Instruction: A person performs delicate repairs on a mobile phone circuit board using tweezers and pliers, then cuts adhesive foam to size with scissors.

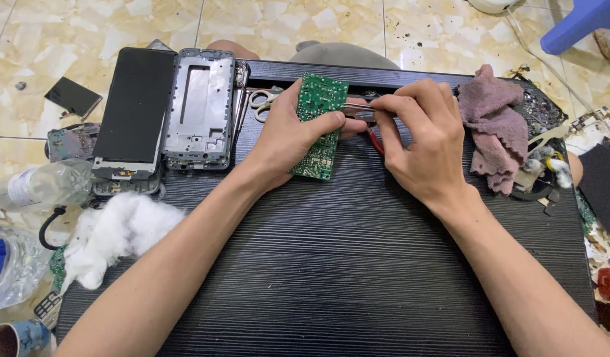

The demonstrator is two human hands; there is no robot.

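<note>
My left hand [288, 135] grips a green circuit board [318, 106], holding it upright over the far part of a dark ribbed board [331, 264]. My right hand [420, 139] pinches thin metal tweezers [358, 108] whose tips rest against the circuit board's right edge, near my left thumb. A red-handled tool [374, 140] lies partly hidden under my right hand.
A phone screen [133, 109] and a grey phone frame [200, 109] lie at the far left, with scissors [262, 104] beside them. White cotton [116, 231] sits at the left edge, plastic bottles [34, 188] beyond it. A mauve rag [496, 125] and scraps lie at the right.
</note>
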